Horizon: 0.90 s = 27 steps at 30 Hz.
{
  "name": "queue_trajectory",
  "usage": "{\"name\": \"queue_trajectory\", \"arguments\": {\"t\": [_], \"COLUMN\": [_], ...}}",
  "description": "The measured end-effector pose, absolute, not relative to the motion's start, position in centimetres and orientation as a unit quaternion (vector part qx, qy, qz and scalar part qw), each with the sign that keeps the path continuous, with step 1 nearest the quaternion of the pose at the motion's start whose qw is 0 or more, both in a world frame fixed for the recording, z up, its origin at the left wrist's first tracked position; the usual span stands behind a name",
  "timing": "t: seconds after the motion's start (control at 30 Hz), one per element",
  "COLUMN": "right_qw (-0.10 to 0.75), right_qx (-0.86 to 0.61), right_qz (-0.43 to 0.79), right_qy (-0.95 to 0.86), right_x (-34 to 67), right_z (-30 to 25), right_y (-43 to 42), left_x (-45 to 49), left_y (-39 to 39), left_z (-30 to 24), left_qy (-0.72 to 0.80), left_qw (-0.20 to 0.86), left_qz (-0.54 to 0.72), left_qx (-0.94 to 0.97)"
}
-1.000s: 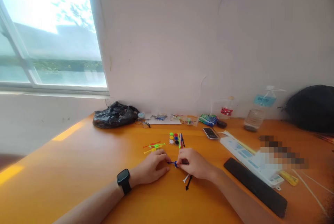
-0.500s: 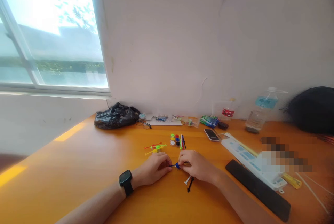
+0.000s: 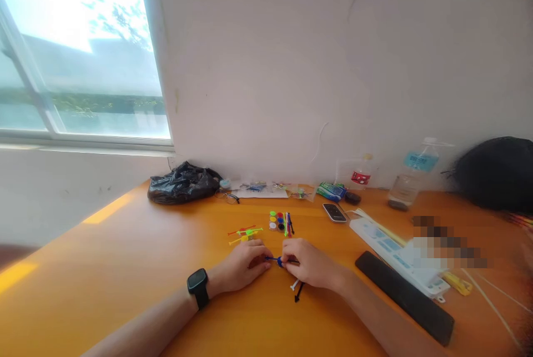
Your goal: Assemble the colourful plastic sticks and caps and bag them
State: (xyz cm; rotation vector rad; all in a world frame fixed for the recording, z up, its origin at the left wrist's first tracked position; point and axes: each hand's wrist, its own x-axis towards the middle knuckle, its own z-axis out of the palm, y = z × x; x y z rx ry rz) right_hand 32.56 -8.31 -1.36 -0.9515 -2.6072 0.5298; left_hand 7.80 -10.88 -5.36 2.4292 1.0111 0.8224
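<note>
Both hands rest on the orange table (image 3: 125, 268). My left hand (image 3: 244, 265), with a black watch on the wrist, and my right hand (image 3: 310, 262) pinch the two ends of a small blue stick piece with a blue bead (image 3: 278, 260) between them. A white stick and a black stick (image 3: 298, 290) lie under my right hand. Just beyond my left hand lie red, green and yellow stick pieces (image 3: 245, 233). A cluster of coloured beads and sticks (image 3: 281, 222) sits further back.
A black plastic bag (image 3: 183, 182), glasses, papers and small packets line the wall. A phone (image 3: 334, 212), a white power strip (image 3: 395, 254), a black wrist rest (image 3: 403, 296), two bottles (image 3: 410, 176) and a dark bag (image 3: 495, 171) lie to the right.
The hands stay pinched on the blue piece with only slight shifts; the view wobbles a little.
</note>
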Motion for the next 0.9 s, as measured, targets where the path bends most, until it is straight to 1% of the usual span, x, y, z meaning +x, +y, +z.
{"name": "queue_trajectory", "arguments": {"t": [0.2,0.3,0.43,0.5,0.63,0.8,0.9], "right_qw": [0.163,0.176,0.219,0.225,0.224,0.19,0.187], "right_qx": [-0.349,-0.332,-0.298,-0.292,-0.291,-0.323,-0.335], "right_qz": [0.163,0.157,0.202,0.216,0.205,0.203,0.201], "right_qy": [-0.908,-0.913,-0.907,-0.904,-0.907,-0.905,-0.901], "right_x": [32.8,32.5,31.6,31.3,31.6,32.4,32.5], "right_z": [-1.7,-2.0,-2.5,-2.6,-2.1,-1.2,-1.2], "right_y": [-8.3,-8.4,-8.7,-8.9,-8.8,-8.6,-8.6], "left_x": [7.8,7.8,7.9,7.9,7.9,7.8,7.8], "left_y": [-11.0,-11.2,-11.4,-11.3,-10.9,-10.8,-11.0], "left_z": [-5.3,-5.1,-4.8,-4.9,-5.4,-5.6,-5.2], "left_qy": [0.362,0.365,0.367,0.37,0.373,0.369,0.375], "left_qw": [0.192,0.193,0.201,0.2,0.197,0.203,0.206], "left_qz": [0.297,0.297,0.299,0.3,0.299,0.295,0.293], "left_qx": [0.863,0.861,0.857,0.856,0.856,0.858,0.855]}}
